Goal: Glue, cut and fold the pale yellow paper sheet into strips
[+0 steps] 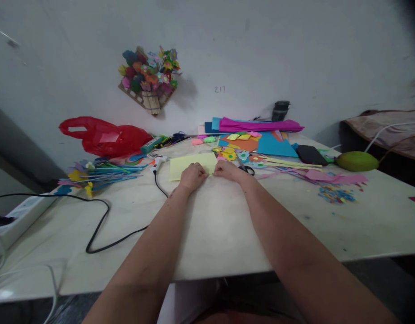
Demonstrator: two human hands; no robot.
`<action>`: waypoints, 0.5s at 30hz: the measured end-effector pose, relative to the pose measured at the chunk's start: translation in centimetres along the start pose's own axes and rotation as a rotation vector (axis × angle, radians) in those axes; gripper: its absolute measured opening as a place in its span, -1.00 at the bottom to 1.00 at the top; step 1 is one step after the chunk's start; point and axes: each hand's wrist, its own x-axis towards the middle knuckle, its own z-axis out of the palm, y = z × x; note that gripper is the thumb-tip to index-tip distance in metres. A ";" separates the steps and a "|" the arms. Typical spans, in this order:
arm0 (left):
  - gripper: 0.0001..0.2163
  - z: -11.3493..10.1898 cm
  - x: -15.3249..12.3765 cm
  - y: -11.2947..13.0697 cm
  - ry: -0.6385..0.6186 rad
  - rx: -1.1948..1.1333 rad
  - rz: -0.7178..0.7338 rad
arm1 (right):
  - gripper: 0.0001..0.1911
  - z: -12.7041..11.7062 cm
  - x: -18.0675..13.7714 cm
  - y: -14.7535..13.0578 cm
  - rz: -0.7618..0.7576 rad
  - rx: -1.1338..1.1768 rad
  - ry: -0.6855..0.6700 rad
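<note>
A pale yellow craft sheet lies flat on the table in front of me. My left hand rests over its near edge, fingers curled in a pinch. Close by on the right, my right hand is also closed in a pinch at the sheet's right end. A small yellow strip shows between the fingertips of both hands; most of it is hidden. Black-handled scissors lie just right of my right hand. Left of the sheet is a white glue gun with a black cord.
Foam flowers, coloured sheets and a dark phone lie to the right. Paper scraps and a green mango-like object are farther right. Stemmed flowers, a red bag and a power strip occupy the left.
</note>
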 end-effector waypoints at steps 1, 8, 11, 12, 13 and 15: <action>-0.86 0.0 0.0 0.0 0.003 0.006 -0.002 | -0.80 0.0 0.0 -0.1 0.010 -0.007 -0.008; -0.84 0.0 0.1 0.5 -0.007 0.054 -0.034 | -0.80 -0.2 -0.2 -0.7 0.050 -0.050 -0.018; -0.82 0.2 0.2 0.6 -0.013 0.074 -0.036 | -0.79 -0.3 -0.2 -0.7 0.061 -0.050 -0.024; -0.82 0.2 0.2 0.6 -0.012 0.082 -0.036 | -0.78 -0.3 -0.2 -0.7 0.060 -0.052 -0.022; -0.81 0.3 0.3 0.6 -0.010 0.090 -0.035 | -0.77 -0.3 -0.2 -0.6 0.056 -0.056 -0.023; -0.80 0.5 0.3 0.6 -0.004 0.103 -0.032 | -0.76 -0.2 0.0 -0.4 0.055 -0.063 -0.025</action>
